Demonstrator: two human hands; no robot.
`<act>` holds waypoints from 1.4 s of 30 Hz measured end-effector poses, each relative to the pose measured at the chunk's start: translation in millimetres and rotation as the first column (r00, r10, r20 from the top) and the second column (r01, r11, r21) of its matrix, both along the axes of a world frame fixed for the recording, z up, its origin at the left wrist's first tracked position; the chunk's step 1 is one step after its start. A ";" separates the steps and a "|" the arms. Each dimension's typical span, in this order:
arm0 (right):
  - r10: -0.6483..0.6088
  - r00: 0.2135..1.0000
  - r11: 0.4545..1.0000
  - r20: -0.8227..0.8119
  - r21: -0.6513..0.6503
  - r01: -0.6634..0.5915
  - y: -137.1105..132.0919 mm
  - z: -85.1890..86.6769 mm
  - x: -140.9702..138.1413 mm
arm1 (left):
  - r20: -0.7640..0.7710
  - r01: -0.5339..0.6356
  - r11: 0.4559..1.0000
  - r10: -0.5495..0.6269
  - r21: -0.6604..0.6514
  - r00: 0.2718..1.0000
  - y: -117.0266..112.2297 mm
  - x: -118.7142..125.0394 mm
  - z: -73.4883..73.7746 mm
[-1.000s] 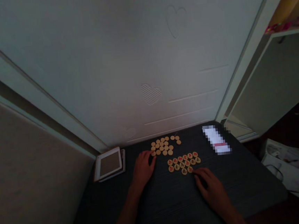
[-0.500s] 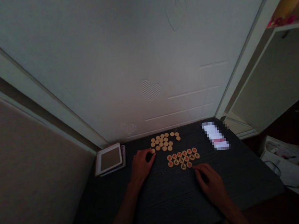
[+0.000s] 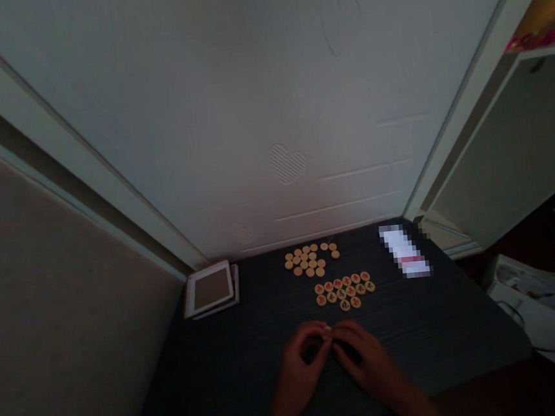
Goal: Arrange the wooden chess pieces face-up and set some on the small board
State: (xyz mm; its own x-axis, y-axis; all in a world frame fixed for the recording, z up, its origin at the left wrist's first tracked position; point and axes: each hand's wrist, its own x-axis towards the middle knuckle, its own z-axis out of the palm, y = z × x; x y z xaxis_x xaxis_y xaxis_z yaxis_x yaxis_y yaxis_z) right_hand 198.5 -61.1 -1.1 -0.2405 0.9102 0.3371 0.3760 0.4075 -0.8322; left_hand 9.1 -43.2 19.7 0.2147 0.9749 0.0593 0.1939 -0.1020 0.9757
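Observation:
My left hand (image 3: 304, 360) and my right hand (image 3: 363, 352) meet low over the dark table (image 3: 443, 329), fingertips together around a small round wooden game piece (image 3: 327, 328). Both hands are curled in a pinch. Beyond them lies a cluster of face-up pieces (image 3: 344, 291) with red and dark marks. Farther back sits a cluster of plain face-down pieces (image 3: 310, 261). The light is dim.
A flat white-edged box (image 3: 211, 289) lies at the table's back left. A blurred white packet (image 3: 404, 250) lies at the back right. A pale panel with heart shapes (image 3: 289, 163) rises behind the table. A white bag with a cable (image 3: 538, 298) sits right, on the floor.
My left hand left the face-down cluster and came back toward me. My right hand drew in from the face-up cluster. The two now meet over a single piece.

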 end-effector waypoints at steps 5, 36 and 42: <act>0.012 1.000 1.000 0.008 -0.020 -0.012 -0.3 -2.3 -0.2 | 0.029 0.001 1.000 -0.001 -0.024 1.000 -0.4 -1.8 -6.6; -0.034 0.999 0.999 0.009 0.014 0.034 1.8 0.8 -1.1 | -0.121 -0.014 0.999 0.010 -0.033 0.993 -0.9 5.4 2.6; -0.070 0.997 0.997 -0.011 0.029 0.071 0.5 -9.0 0.6 | -0.089 0.030 0.998 -0.035 -0.057 0.995 -2.0 3.2 2.6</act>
State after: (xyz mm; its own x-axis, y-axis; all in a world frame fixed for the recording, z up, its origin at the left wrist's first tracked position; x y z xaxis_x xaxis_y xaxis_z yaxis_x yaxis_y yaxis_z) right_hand 199.1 -60.6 -10.1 -0.1726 0.9145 0.3660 0.3960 0.4047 -0.8243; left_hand 12.3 -45.2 22.3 0.2488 0.9684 -0.0158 0.2783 -0.0559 0.9589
